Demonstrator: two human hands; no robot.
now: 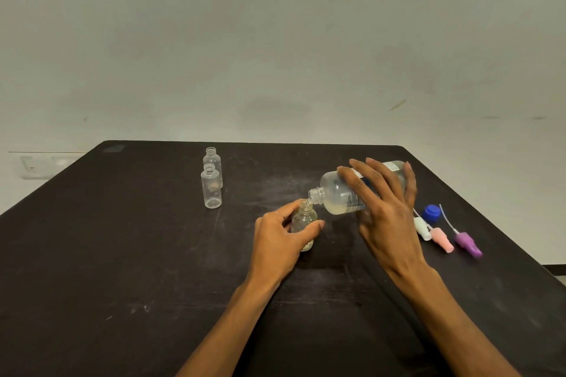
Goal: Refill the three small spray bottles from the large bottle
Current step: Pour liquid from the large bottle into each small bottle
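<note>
Two bare forearms reach forward from the bottom edge over a dark table (122, 254), seen from a head camera looking down.

On the left, the left hand (280, 237) curls around a small clear bottle (304, 220) that stands upright on the table near the middle. Thumb and fingers wrap its sides, leaving the open neck free. A little pale liquid sits in it.

On the right, the right hand (387, 208) holds a big bottle (340, 193) from above, fingers spread long across its body and thumb underneath. This bottle is clear with a printed label and lies tipped almost on its side, raised above the table. Its open mouth points left and down, right at the mouth of the small bottle, the two necks touching or nearly so. Some cloudy liquid pools in its lower side.

Farther back and to the left, two more small bottles stand upright and uncapped, one (211, 190) just in front of the other (212, 159). Both look empty.

To the right of the right hand, a blue cap (432, 213) lies on the table. Beside it lie three spray tops with thin dip tubes: white (422, 228), pink (441, 240) and purple (467, 243), side by side.

A plain pale wall (275, 40) fills the upper half behind the table.
</note>
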